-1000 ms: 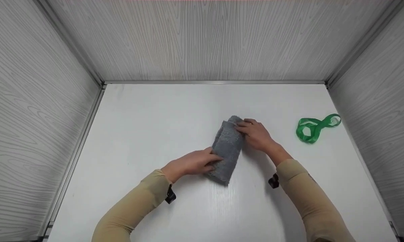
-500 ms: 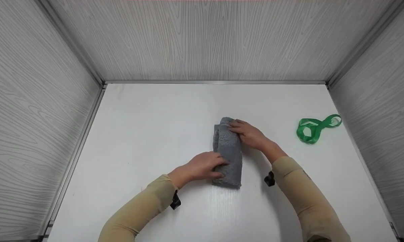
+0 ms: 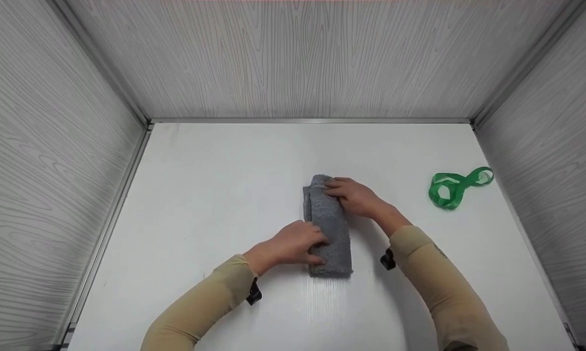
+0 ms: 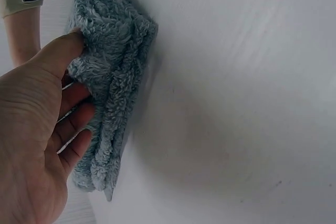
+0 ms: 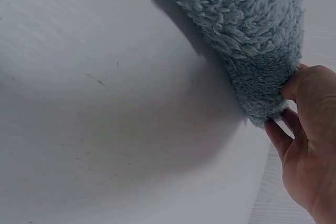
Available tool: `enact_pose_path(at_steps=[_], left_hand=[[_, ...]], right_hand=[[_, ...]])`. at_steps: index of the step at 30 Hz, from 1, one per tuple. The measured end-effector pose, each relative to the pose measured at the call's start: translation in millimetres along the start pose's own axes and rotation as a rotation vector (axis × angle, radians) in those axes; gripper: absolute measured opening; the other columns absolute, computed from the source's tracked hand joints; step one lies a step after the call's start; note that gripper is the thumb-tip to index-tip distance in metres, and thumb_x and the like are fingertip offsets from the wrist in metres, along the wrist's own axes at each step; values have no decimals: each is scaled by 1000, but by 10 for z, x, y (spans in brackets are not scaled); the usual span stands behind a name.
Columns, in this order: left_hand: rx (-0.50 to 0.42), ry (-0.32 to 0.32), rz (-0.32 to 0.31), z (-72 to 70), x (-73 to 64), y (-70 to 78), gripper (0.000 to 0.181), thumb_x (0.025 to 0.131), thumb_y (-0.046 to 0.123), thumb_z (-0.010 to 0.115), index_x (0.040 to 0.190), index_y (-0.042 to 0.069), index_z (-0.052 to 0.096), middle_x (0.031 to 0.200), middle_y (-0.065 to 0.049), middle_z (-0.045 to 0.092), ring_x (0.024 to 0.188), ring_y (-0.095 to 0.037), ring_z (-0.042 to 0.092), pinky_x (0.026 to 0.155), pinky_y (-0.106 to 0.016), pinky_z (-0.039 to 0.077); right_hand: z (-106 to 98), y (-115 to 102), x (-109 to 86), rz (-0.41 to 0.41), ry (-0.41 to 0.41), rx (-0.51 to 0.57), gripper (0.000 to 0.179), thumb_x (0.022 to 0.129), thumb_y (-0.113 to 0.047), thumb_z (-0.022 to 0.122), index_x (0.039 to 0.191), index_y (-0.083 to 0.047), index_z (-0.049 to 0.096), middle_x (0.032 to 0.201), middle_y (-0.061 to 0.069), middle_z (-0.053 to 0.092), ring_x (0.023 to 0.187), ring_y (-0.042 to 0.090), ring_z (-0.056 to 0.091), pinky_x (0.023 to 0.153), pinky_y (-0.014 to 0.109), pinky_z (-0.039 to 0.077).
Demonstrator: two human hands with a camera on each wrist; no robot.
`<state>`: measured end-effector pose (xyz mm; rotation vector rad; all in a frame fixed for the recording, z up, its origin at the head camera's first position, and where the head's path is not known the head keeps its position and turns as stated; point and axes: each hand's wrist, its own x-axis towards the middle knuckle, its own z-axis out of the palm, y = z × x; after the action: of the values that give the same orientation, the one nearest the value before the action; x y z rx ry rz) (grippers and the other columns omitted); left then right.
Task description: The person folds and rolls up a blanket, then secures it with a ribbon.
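Observation:
A fluffy grey towel (image 3: pixel 334 234), folded into a thick, long roll, lies on the white table just right of the middle. My left hand (image 3: pixel 296 242) holds its near left part, fingers and thumb bent over the top. In the left wrist view, the thumb of the left hand (image 4: pixel 37 114) presses the towel (image 4: pixel 105 35) while the other fingers curl against its side. My right hand (image 3: pixel 358 197) grips the far end from the right. The right wrist view has the right hand (image 5: pixel 310 135) with thumb and fingers around the end of the towel (image 5: pixel 252 30).
A loop of green ribbon (image 3: pixel 447 190) lies near the right edge of the white table (image 3: pixel 215 185). Grey wood-grain panels (image 3: pixel 293 58) stand at the back and both sides. A black wrist strap piece (image 3: pixel 255 291) hangs under the left sleeve.
Under both hands the towel has turned from a slant to nearly straight away from me. Its far end has shifted left, its near end right; the right hand moved left with it.

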<state>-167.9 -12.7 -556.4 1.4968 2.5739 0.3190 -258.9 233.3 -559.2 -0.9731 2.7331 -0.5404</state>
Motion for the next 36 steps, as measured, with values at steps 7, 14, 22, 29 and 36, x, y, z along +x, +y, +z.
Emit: enact_pose_path(at_steps=[7,14,22,29,36], left_hand=[[30,39,37,-11,-71,-32,45,90,60,71,118,25,76,109,3,63,96,-16,55,81,-35,47],[-10,78,-27,57,-84,-72,54,89,63,71,125,24,64,161,-6,35,148,-29,29,120,-48,26],[0,-71,-142,43,-76,-102,105,86,73,66,165,21,20,172,-7,4,157,-27,-2,125,-47,3],[23,-117,-145,21,-51,-130,103,86,79,60,164,22,25,171,-9,10,157,-27,8,125,-46,11],[-1,-141,-167,39,-69,-162,102,85,82,56,165,27,22,171,-6,9,157,-23,7,125,-47,12]], right_hand=[[25,-27,-49,-25,9,-22,38,108,-7,45,141,-9,63,153,8,50,144,32,41,115,49,36],[56,-23,-70,-8,21,-15,37,110,-11,45,143,-8,61,156,8,47,146,33,37,117,49,33],[100,6,-57,4,32,44,37,110,-12,46,144,-8,60,157,8,45,148,34,34,118,51,30],[131,10,-77,53,71,134,37,110,-14,47,145,-9,59,159,8,43,151,34,29,121,50,25],[114,-11,-178,39,171,102,39,108,-17,51,147,-15,58,162,5,39,152,29,26,120,49,27]])
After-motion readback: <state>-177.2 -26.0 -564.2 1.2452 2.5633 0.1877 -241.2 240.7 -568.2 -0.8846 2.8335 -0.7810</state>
